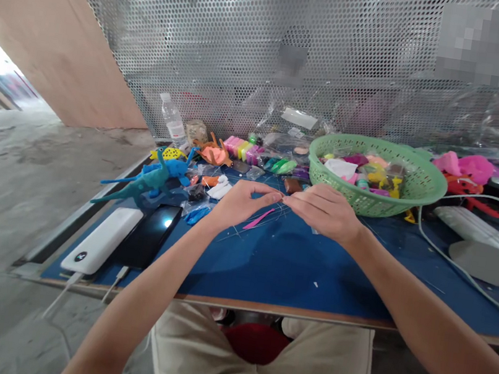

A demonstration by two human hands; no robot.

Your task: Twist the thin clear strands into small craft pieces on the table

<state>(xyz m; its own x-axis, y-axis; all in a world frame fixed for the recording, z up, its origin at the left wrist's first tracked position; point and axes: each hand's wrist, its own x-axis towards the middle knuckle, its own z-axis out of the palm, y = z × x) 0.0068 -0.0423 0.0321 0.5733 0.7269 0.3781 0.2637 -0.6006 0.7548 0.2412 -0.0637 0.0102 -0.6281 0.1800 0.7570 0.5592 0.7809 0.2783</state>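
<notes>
My left hand [245, 202] and my right hand [324, 212] meet fingertip to fingertip above the blue tabletop [264, 277]. Both are closed in a pinch around the same spot; whatever sits there is too small and too hidden to name. Just behind the fingertips lies a brown block [293, 185], probably modelling clay. Below my left fingers are a pink modelling tool [258, 219] and several thin wires. White and orange pieces [220, 187] and a blue lump in clear wrap [198, 215] are to the left of my left hand.
A green basket [373, 202] of colourful clay packs stands behind my right hand. At left are a teal dinosaur figure [157, 176], a white power bank [103, 240] and a phone [152, 238]. A water bottle [174, 121] stands by the perforated metal panel [234, 41]. A white cable [424, 238] runs at right.
</notes>
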